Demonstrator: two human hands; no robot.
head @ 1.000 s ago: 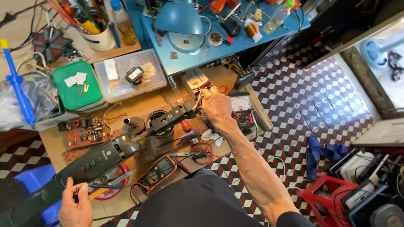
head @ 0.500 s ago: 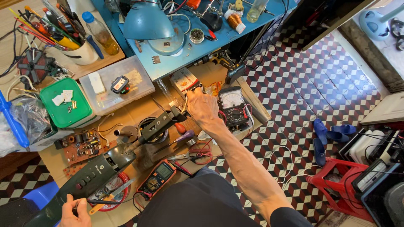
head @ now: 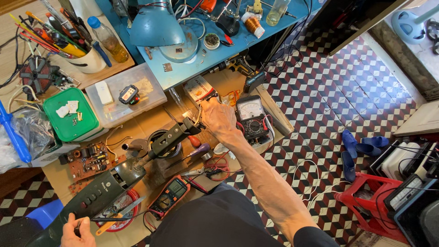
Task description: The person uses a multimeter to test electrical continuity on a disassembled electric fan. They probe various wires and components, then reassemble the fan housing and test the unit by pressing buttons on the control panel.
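Change: since half a second earlier the right hand (head: 219, 120) stayed at the front tip of the long dark tool (head: 116, 183), while the left hand (head: 77, 231) kept its place at the rear end; the view slid slightly.
Tool: one long dark green-black power tool lay diagonally across the cardboard-covered desk (head: 146, 123), its metal front arm pointing up-right.
Right hand: fingers pinched narrow on thin pale wires at the tool's tip, just beside the analogue meter (head: 250, 116).
Left hand: closed around the tool's rear, at the bottom edge, also pinching a thin dark rod.
Meters: two, the analogue one by the right hand and one orange digital multimeter (head: 170, 195) near the tool's middle.
Circuit board: one brown board (head: 89, 160) left of the tool.
Boxes: one green-lidded box (head: 71, 116) and one clear tray (head: 125, 93), side by side.
Lamp: one blue lamp (head: 157, 27) on the blue shelf.
Slippers: blue slippers (head: 359, 146) on the checkered floor, count unclear.
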